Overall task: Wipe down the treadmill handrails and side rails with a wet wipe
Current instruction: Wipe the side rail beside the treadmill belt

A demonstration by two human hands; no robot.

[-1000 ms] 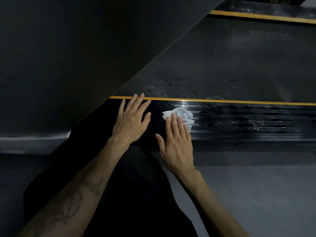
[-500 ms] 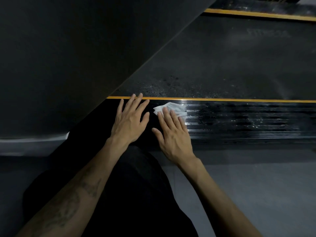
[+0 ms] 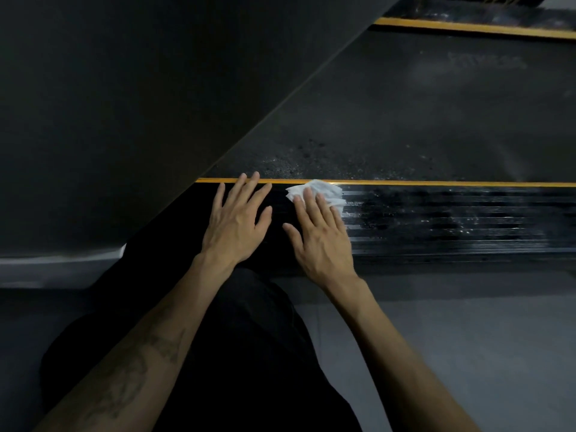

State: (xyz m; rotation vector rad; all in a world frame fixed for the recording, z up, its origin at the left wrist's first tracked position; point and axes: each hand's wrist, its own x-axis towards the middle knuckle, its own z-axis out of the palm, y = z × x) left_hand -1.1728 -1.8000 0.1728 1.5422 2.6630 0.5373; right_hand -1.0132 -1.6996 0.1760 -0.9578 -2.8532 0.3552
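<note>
Dim light, view straight down over the near side of a treadmill. Faint pale lettering on the dark textured running belt [image 3: 405,113] at upper right, too smeared to read; some yellowish marks on the far black side rail [image 3: 486,9] at the top edge, also illegible. No brand readable anywhere. Near black ribbed side rail [image 3: 452,222] runs left to right, edged on its belt side by a thin yellow stripe [image 3: 436,183]; wet sheen and pale specks on the ribs to the right of the hands. Crumpled white wet wipe [image 3: 321,190] lies on this rail just below the yellow stripe. Right hand [image 3: 321,241] lies flat over it, fingers straight and together, fingertips pressing the wipe down; the wipe's far and right edges show beyond the fingers. Left hand [image 3: 237,222] just beside it, flat on the rail, fingers spread and straight, holding nothing, longest fingertips reaching the yellow stripe. Hands close but apart. A large dark grey slanted panel [image 3: 124,104] fills the upper left and covers the rail's left end and that stretch of belt. Grey floor [image 3: 467,338] in front of the rail. Person's black-clothed leg [image 3: 243,353] between the forearms; dark tattoo marks on the left forearm [image 3: 134,369].
</note>
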